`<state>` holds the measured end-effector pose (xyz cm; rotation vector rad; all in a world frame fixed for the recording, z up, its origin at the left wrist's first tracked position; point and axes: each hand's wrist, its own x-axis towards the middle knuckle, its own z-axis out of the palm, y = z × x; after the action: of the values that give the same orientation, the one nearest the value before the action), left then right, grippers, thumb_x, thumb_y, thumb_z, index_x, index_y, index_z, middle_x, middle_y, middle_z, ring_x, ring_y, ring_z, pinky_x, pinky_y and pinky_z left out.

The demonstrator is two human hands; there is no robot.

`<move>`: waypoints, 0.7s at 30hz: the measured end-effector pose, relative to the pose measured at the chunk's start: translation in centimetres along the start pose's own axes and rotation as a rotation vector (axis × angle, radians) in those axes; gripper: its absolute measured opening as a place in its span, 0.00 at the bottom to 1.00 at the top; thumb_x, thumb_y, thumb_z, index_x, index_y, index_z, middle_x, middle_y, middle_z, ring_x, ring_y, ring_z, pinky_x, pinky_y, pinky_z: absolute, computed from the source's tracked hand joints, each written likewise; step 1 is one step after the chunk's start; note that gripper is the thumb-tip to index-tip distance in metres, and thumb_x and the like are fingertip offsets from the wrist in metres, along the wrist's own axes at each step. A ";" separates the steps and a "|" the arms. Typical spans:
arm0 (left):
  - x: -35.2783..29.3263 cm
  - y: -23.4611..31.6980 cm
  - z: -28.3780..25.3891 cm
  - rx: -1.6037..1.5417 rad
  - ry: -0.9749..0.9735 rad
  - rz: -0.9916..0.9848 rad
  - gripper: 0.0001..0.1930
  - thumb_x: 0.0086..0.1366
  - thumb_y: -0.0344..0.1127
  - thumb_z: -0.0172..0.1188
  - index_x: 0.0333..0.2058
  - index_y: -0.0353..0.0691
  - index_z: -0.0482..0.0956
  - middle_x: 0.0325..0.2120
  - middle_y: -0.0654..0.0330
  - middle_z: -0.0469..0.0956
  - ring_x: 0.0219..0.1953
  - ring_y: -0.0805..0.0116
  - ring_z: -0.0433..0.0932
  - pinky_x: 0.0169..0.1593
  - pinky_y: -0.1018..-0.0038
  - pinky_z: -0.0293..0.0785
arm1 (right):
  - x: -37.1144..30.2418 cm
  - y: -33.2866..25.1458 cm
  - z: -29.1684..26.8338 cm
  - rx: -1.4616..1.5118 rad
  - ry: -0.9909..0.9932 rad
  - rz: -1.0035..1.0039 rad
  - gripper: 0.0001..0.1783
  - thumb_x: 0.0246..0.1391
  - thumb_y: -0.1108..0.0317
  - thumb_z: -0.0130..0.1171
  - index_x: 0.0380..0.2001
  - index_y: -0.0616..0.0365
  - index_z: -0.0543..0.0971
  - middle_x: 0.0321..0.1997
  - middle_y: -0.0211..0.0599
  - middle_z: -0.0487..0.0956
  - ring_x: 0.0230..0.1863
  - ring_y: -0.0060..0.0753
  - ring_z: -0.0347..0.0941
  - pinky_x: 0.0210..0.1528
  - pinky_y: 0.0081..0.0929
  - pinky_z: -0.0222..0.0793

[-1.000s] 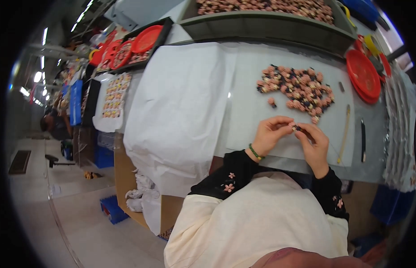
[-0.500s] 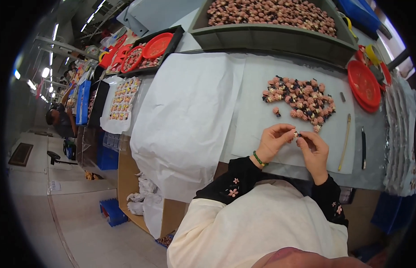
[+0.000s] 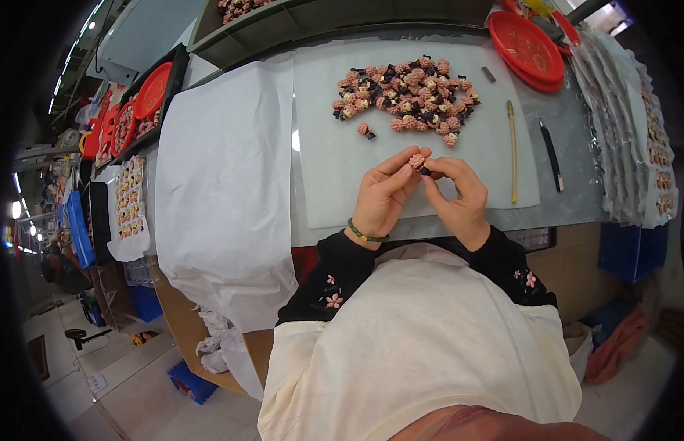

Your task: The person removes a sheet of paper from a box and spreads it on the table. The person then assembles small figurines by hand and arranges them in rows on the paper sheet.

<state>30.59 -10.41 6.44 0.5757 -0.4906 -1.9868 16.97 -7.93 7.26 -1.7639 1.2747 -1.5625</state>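
A small figurine [image 3: 418, 161] with a pink, bumpy top and a dark lower part is held up between my two hands. My left hand [image 3: 382, 197] pinches its pink top with thumb and fingers. From the other side, my right hand [image 3: 462, 197] has thumb and forefinger closed at its dark end. Both hands hover over the near part of a pale mat [image 3: 329, 173]. Beyond them lies a heap of similar pink, cream and dark figurines [image 3: 412, 92], and one single figurine [image 3: 365, 131] sits apart at its near left.
Right of my hands lie a thin yellow stick [image 3: 514, 147], a black pen-like tool [image 3: 551, 154] and a small grey bar [image 3: 489, 74]. Red plates [image 3: 529, 48] and stacked clear trays [image 3: 614, 132] stand farther right. White paper [image 3: 224, 169] covers the left; a grey-green crate [image 3: 320, 33] stands behind.
My view has swung, so the whole scene sits farther left and higher. The figurine between my fingers now shows its pink top, which was mostly covered before. Both hands keep hold.
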 end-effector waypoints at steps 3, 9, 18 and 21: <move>-0.1 0.0 -0.2 0.017 0.026 -0.029 0.14 0.60 0.27 0.50 0.45 0.29 0.69 0.43 0.52 0.71 0.43 0.67 0.72 0.49 0.71 0.69 | 0.1 0.1 -0.6 -0.058 -0.050 -0.030 0.17 0.37 0.83 0.58 0.35 0.61 0.74 0.33 0.39 0.74 0.31 0.29 0.72 0.34 0.21 0.68; 0.0 0.9 -1.0 0.111 0.098 0.004 0.16 0.63 0.30 0.45 0.48 0.29 0.64 0.41 0.52 0.71 0.42 0.63 0.73 0.45 0.70 0.73 | 2.3 1.8 -2.5 -0.352 -0.014 0.019 0.15 0.39 0.77 0.60 0.35 0.59 0.74 0.34 0.39 0.74 0.31 0.34 0.71 0.30 0.24 0.67; 0.2 1.2 0.1 0.029 0.082 -0.093 0.16 0.64 0.34 0.42 0.47 0.31 0.65 0.41 0.53 0.70 0.41 0.66 0.72 0.45 0.71 0.71 | 2.5 1.2 -2.5 -0.443 -0.030 0.015 0.12 0.43 0.71 0.59 0.34 0.60 0.73 0.37 0.41 0.73 0.33 0.35 0.71 0.29 0.26 0.67; 0.4 0.7 -0.1 0.046 0.096 -0.117 0.16 0.64 0.37 0.45 0.46 0.33 0.67 0.38 0.57 0.71 0.36 0.73 0.71 0.40 0.77 0.70 | 1.9 -0.7 -1.8 -0.146 -0.196 0.339 0.11 0.43 0.71 0.61 0.32 0.61 0.73 0.33 0.39 0.74 0.29 0.27 0.72 0.27 0.21 0.66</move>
<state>31.03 -11.07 6.66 0.7392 -0.4535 -2.0513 15.41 -8.84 9.22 -1.6328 1.5255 -1.1070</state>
